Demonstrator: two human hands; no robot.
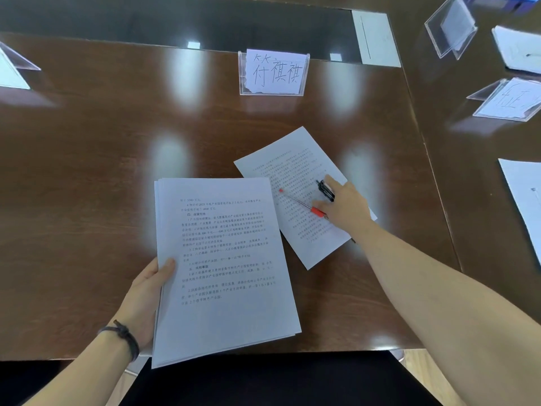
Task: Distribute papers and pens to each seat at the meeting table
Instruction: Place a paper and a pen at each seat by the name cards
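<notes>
Holding a stack (222,265) of printed pages, the left hand (146,300) grips the stack's near left edge, thumb on the top page and fingers beneath. The stack hangs over the near edge of the table (87,171), and its far right corner overlaps a single sheet (295,177).

The sheet lies flat on the table, turned at an angle, just right of the stack and near of a name card (273,72). The card stands in a clear holder at the far edge of the table, with handwritten characters facing the camera.

The right hand (345,205) rests on the sheet, arm reaching in from the near right. Its fingers are closed around black pens (326,189), whose ends project from the far side of the hand. A red pen (301,203) lies on the sheet, tip pointing left; the thumb and forefinger touch its red cap end. Whether these fingers pinch the red pen or only rest against it cannot be told.

A dark band (126,335) circles the left wrist.

To the right, more clear holders (452,26) and further sheets (524,197) sit at other seats. Another sheet (376,38) lies on the far side of the table, right of the name card.
</notes>
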